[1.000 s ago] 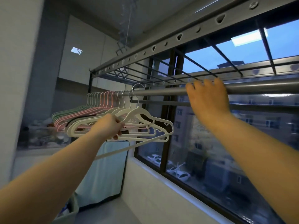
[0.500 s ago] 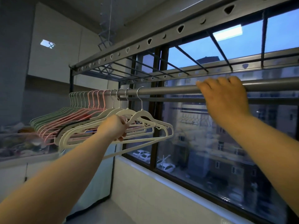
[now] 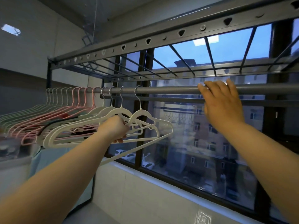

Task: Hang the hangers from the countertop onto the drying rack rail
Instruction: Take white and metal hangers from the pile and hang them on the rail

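Note:
A grey drying rack rail (image 3: 169,90) runs across the window. On its left part hang several hangers: pale green ones at the far left, pink ones (image 3: 48,120) in the middle, white ones (image 3: 72,131) to their right. The rightmost white hanger (image 3: 152,117) hangs by its metal hook from the rail. My left hand (image 3: 115,129) is closed on the shoulders of the white hangers, just under their necks. My right hand (image 3: 221,104) rests over the rail further right, fingers draped across the top of it.
A grey perforated rack frame (image 3: 145,42) with cross bars sits above the rail. The window (image 3: 202,143) and its white sill (image 3: 153,177) lie straight ahead. A cluttered shelf (image 3: 9,151) and a pale blue cloth (image 3: 48,159) are at the lower left.
The last white hanger's hook has settled over the rail. My left hand stays on the white hangers, my right hand stays on the rail; the view has shifted left.

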### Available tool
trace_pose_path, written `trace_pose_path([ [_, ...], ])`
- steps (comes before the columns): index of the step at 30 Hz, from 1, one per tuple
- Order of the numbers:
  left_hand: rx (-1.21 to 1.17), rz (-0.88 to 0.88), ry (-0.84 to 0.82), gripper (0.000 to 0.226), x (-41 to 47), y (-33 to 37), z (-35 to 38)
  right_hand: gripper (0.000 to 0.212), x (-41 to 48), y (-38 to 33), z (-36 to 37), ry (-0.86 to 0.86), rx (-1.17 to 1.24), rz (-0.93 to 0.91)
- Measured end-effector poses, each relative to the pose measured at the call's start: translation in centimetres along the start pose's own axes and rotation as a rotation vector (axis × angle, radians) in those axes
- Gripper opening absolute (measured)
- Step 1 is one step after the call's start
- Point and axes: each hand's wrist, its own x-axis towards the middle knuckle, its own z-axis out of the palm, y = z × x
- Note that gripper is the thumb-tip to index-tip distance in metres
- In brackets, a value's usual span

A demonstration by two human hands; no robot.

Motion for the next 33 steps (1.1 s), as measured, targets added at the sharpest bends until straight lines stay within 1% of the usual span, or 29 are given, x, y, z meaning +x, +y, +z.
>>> trace_pose_path([
  [6, -0.024, -0.002, -0.006, 0.023, 0.1, -0.7, -0.6, 0.068, 0.2, -0.6, 0.4, 0.015, -0.019, 0.006],
  [10, 0.0, -0.003, 0.005, 0.025, 0.5, -1.0, -0.8, 0.06, 0.2, -0.7, 0.2, -0.057, 0.006, 0.042],
  [15, 0.074, 0.056, 0.062, 0.023, 1.0, -1.4, -1.1, 0.059, 0.3, -0.8, -0.2, -0.134, 0.003, 0.048],
  [19, 0.025, 0.011, 0.032, 0.022, 1.5, -1.6, -1.0, 0.06, 0.4, -1.1, -0.5, -0.178, -0.001, 0.069],
  [23, -0.013, -0.023, 0.054, 0.022, 2.4, -2.3, -1.2, 0.061, 0.7, -1.5, -0.7, -0.215, -0.009, 0.078],
  [33, -0.032, 0.012, 0.085, 0.023, 2.7, -3.0, -1.1, 0.062, 0.8, -2.0, -0.8, -0.239, -0.021, 0.111],
])
